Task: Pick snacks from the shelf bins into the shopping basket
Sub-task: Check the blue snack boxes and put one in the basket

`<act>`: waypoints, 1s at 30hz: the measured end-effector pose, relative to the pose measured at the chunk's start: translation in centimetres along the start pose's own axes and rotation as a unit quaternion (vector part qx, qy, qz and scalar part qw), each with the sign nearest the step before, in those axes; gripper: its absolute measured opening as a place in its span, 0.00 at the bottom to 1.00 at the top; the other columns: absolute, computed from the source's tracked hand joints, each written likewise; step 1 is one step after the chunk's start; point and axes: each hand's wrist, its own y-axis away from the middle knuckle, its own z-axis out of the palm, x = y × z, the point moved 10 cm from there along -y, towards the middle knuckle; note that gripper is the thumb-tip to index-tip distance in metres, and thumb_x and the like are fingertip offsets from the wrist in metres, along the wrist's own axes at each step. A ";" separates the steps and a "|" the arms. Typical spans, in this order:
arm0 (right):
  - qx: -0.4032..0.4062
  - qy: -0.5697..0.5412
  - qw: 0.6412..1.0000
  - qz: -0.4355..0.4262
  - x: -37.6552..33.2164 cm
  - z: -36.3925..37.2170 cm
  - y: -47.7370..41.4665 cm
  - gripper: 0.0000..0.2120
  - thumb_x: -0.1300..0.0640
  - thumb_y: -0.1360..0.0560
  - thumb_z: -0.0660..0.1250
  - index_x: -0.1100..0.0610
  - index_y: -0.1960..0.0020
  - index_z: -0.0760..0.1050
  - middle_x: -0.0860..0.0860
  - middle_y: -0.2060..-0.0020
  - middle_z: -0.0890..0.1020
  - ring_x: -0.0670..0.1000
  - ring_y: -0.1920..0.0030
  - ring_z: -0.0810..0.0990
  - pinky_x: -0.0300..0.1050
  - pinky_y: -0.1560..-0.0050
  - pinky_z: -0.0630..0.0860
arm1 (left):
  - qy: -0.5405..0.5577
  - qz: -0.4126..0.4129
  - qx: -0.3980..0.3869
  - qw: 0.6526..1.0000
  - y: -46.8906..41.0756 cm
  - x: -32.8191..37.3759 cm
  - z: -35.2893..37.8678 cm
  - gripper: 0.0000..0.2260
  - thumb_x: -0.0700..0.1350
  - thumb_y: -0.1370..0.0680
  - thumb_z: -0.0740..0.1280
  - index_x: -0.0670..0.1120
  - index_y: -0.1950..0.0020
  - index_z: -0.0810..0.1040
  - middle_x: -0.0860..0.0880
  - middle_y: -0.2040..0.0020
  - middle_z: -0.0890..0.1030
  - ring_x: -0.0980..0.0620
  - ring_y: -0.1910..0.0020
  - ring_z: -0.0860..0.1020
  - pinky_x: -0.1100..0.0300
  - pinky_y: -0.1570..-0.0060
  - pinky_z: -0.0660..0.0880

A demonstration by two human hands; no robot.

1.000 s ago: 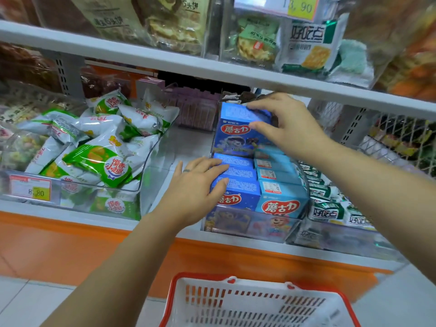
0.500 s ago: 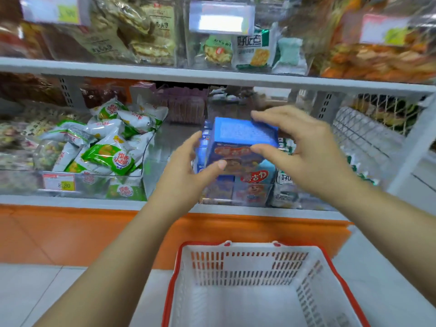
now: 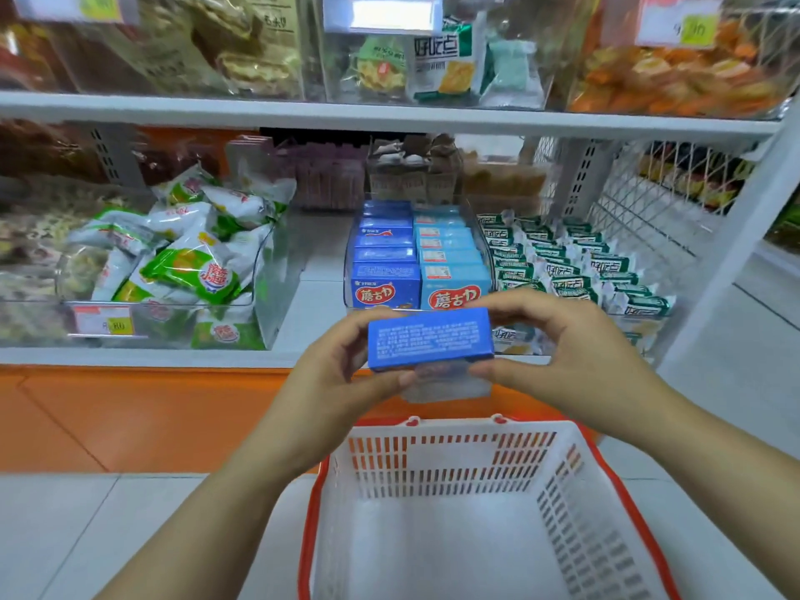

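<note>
Head view showed the left hand (image 3: 333, 374) and right hand (image 3: 575, 357) each gripping an end of a blue box (image 3: 430, 337) with illegible white print, above the basket (image 3: 454, 456), before shelf boxes (image 3: 385, 292) labelled 蘑古力.

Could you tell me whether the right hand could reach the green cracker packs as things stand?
Probably not yet: the right hand pinches the blue box together with the left hand. Otherwise the green cracker packs lie uncovered just beyond it.

One left hand (image 3: 342, 374), one right hand (image 3: 580, 352), one blue box (image 3: 430, 337) held, one shopping basket (image 3: 450, 463).
</note>
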 end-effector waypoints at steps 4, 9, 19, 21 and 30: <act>0.010 -0.050 0.999 0.010 0.4 0.4 -0.2 0.19 0.59 0.34 0.77 0.45 0.47 0.77 0.38 0.51 0.83 0.38 0.50 0.80 0.31 0.47 0.74 | 0.012 -0.012 0.010 1.000 -0.4 -0.4 -0.1 0.23 0.41 0.33 0.72 0.53 0.39 0.74 0.59 0.44 0.82 0.58 0.41 0.78 0.65 0.49 0.76; 0.111 -0.239 0.955 0.137 4.7 -0.3 -1.1 0.12 0.57 0.30 0.69 0.53 0.46 0.77 0.44 0.63 0.85 0.42 0.62 0.83 0.34 0.62 0.78 | 0.008 -0.091 -0.001 0.996 -0.5 -2.5 -0.5 0.22 0.46 0.28 0.73 0.54 0.36 0.73 0.53 0.44 0.83 0.51 0.46 0.82 0.53 0.46 0.78; -0.096 -0.110 0.979 0.146 4.0 4.1 -0.1 0.23 0.52 0.27 0.69 0.32 0.38 0.71 0.39 0.28 0.62 0.62 0.47 0.81 0.56 0.39 0.75 | 0.152 -0.236 0.129 0.951 0.7 -5.7 -2.4 0.15 0.49 0.27 0.68 0.44 0.43 0.76 0.46 0.58 0.85 0.51 0.65 0.83 0.61 0.68 0.79; -0.116 -0.142 0.972 0.146 3.6 4.7 0.2 0.25 0.61 0.29 0.72 0.37 0.40 0.74 0.39 0.27 0.58 0.53 0.51 0.84 0.50 0.42 0.78 | 0.144 -0.256 0.134 0.946 0.9 -6.0 -2.5 0.11 0.50 0.23 0.65 0.45 0.46 0.76 0.47 0.60 0.85 0.51 0.66 0.84 0.60 0.66 0.80; -0.109 -0.125 0.980 0.114 2.4 4.4 -0.6 0.27 0.67 0.29 0.72 0.41 0.40 0.74 0.41 0.31 0.69 0.48 0.50 0.84 0.48 0.43 0.78 | 0.155 -0.287 0.146 0.934 1.3 -6.2 -2.1 0.13 0.55 0.23 0.63 0.47 0.51 0.78 0.46 0.61 0.85 0.52 0.67 0.83 0.56 0.58 0.77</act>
